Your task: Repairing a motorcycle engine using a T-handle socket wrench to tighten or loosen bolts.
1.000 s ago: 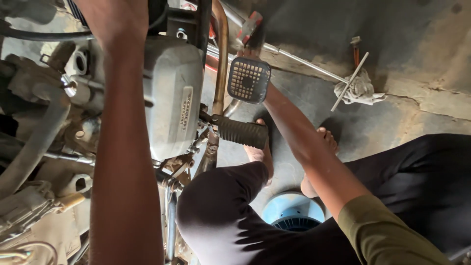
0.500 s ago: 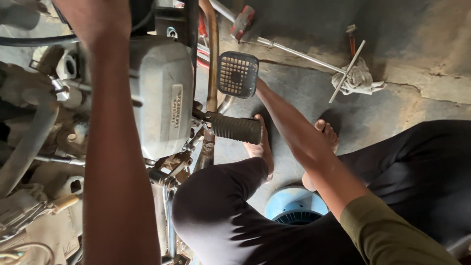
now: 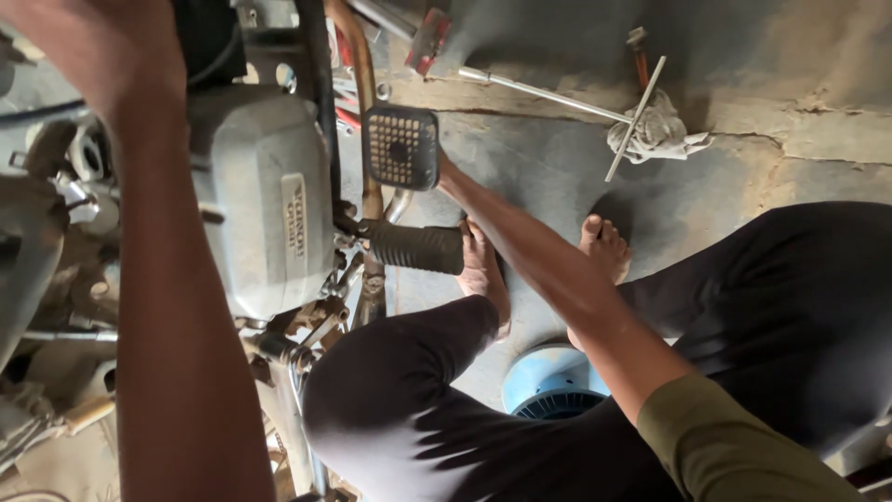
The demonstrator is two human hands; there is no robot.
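Note:
My left hand (image 3: 93, 51) is raised at the top left, blurred, in front of the upper part of a motorcycle; its grip is not clear. My left forearm runs down across a grey engine cover (image 3: 260, 214). My right forearm reaches forward to a black studded brake pedal (image 3: 401, 147), and the hand is hidden behind that pedal. Just below the pedal a ribbed black footpeg (image 3: 413, 246) sticks out. A rusty brown pipe (image 3: 358, 65) runs up behind the pedal.
I squat on a low blue stool (image 3: 548, 381) with bare feet (image 3: 483, 270) on the concrete floor. A long T-handle wrench (image 3: 548, 93) and a dirty rag (image 3: 655, 135) lie at the back right. A red-handled tool (image 3: 427, 42) lies near the pipe.
The view has shifted, so the pedal and engine sit lower and further left in the picture. My left hand has risen towards the top left. My right arm stays at the pedal.

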